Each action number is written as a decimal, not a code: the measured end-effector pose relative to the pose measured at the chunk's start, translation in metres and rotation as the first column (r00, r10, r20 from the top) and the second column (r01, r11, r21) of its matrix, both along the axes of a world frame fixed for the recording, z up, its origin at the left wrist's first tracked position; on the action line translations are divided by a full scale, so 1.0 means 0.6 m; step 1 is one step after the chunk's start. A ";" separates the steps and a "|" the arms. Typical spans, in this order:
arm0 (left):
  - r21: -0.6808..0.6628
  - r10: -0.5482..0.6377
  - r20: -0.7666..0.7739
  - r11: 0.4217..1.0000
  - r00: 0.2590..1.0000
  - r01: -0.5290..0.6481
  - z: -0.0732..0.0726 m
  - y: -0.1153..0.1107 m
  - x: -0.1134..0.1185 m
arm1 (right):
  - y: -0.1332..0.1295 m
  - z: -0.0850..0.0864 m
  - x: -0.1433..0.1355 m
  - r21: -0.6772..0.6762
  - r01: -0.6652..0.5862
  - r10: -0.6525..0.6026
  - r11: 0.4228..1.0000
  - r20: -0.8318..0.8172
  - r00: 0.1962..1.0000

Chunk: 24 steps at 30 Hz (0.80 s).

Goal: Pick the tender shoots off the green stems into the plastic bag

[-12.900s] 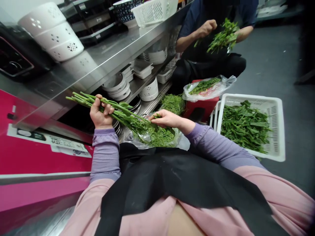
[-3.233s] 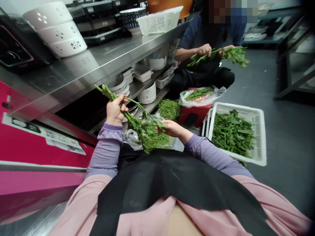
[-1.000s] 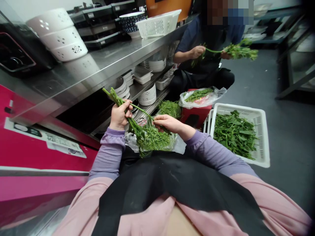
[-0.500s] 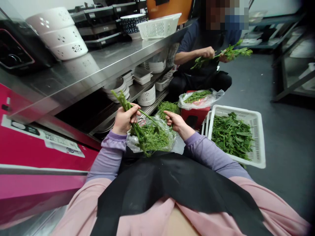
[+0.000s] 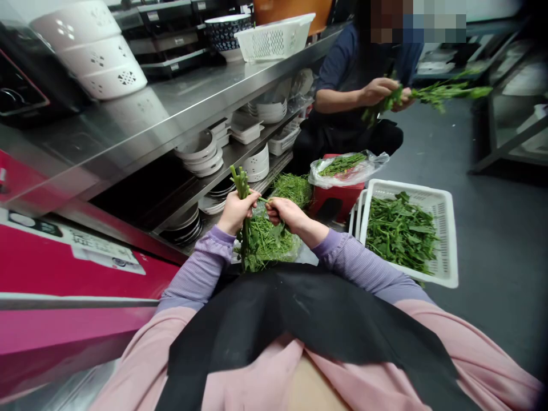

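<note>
My left hand (image 5: 238,210) is closed round a bunch of leafy green stems (image 5: 245,242), cut ends up and leaves hanging down. Close beside it, my right hand (image 5: 289,213) pinches a single green stem (image 5: 262,199) that runs across from the left hand. Under both hands lies a clear plastic bag heaped with thin green trimmings (image 5: 276,242). A white plastic basket (image 5: 447,228) to the right holds picked leafy greens (image 5: 400,234).
Across from me a crouching person (image 5: 342,74) holds a bunch of greens (image 5: 449,93). A red box (image 5: 338,200) carries a bag of stems (image 5: 342,165). A steel shelf (image 5: 201,94) with stacked white bowls (image 5: 201,153) runs along the left, beside a pink-red cabinet (image 5: 64,257).
My right hand has moved left and closed on a stem at the left hand. The left hand's bunch now hangs more upright. The other person's greens have shifted right.
</note>
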<state>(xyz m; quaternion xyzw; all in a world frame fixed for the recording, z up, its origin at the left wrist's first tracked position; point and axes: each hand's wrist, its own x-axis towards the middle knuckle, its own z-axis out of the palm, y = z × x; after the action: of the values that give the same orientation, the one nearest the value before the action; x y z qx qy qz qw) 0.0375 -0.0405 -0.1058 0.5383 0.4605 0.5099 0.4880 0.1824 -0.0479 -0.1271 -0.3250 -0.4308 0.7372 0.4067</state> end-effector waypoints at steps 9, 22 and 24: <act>-0.113 0.043 -0.159 0.992 0.986 -0.062 -0.036 0.011 -0.007 | 0.063 -0.114 0.060 0.038 0.524 -0.519 0.851 0.214 0.827; -0.256 0.103 0.280 0.966 0.955 -0.029 0.041 0.048 0.002 | -0.006 -0.034 -0.008 0.599 -0.110 -0.345 0.793 0.590 0.730; -0.253 0.117 0.278 0.966 0.953 -0.045 0.039 0.046 0.000 | -0.008 -0.035 -0.011 0.615 -0.107 -0.366 0.781 0.590 0.720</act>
<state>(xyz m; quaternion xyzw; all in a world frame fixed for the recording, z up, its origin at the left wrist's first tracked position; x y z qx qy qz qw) 0.0375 -0.0129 -0.0823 0.3740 0.4648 0.5426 0.5913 0.1755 -0.0530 -0.1484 -0.4539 -0.7370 0.3529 0.3553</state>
